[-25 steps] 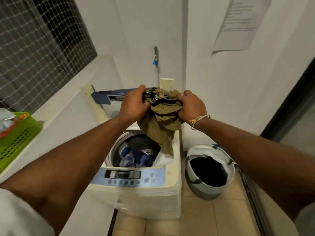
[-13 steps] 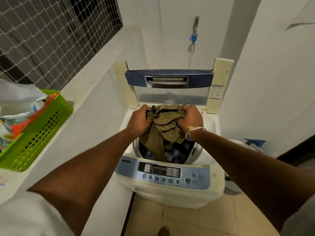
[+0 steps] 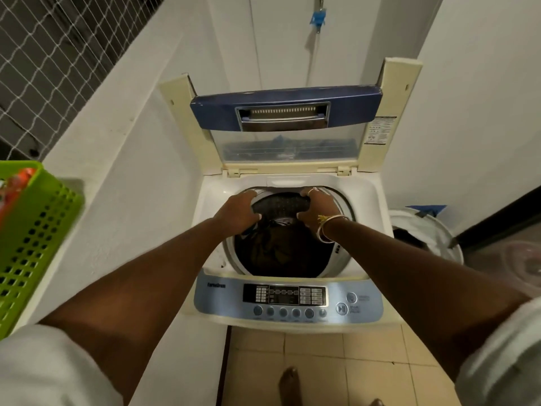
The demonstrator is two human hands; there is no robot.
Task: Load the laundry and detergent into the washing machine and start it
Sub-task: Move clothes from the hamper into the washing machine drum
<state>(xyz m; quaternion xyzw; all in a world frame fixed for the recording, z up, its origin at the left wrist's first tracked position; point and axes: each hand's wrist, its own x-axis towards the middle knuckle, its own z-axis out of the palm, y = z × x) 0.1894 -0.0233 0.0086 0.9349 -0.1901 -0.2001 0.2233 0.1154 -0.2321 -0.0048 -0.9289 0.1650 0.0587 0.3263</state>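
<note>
1. The washing machine (image 3: 210,218) has its lid (image 3: 285,106) folded upright towards the wall; this leaves the drum mouth clear for dropping clothes in from above;
2. The laundry (image 3: 278,253) lies inside the drum, a dark olive cloth uppermost and well below the rim; I judge it sits low enough for the lid to close over it;
3. The left hand (image 3: 238,213) hangs palm down over the left side of the drum mouth, with fingers loosely bent and thumb turned inward; it grips nothing that I can see;
4. The right hand (image 3: 317,206), with a bangle (image 3: 330,227) at the wrist, mirrors it over the far right rim; its fingers are relaxed, its thumb points inward and no cloth is pinched; the pair are placed as hands are when feeding a bundle straight down the middle;
5. A green basket (image 3: 32,238) sits on the ledge to the left, within easy reach of the machine; its red and white contents are too blurred to say whether they are detergent; a white hamper (image 3: 439,227) stands on the floor just beside the machine on the right, handy for lifting clothes across;
6. Loading looks close to done; by my reading, detergent is not yet added and the start button (image 3: 341,309) on the front panel is not yet pressed
</note>
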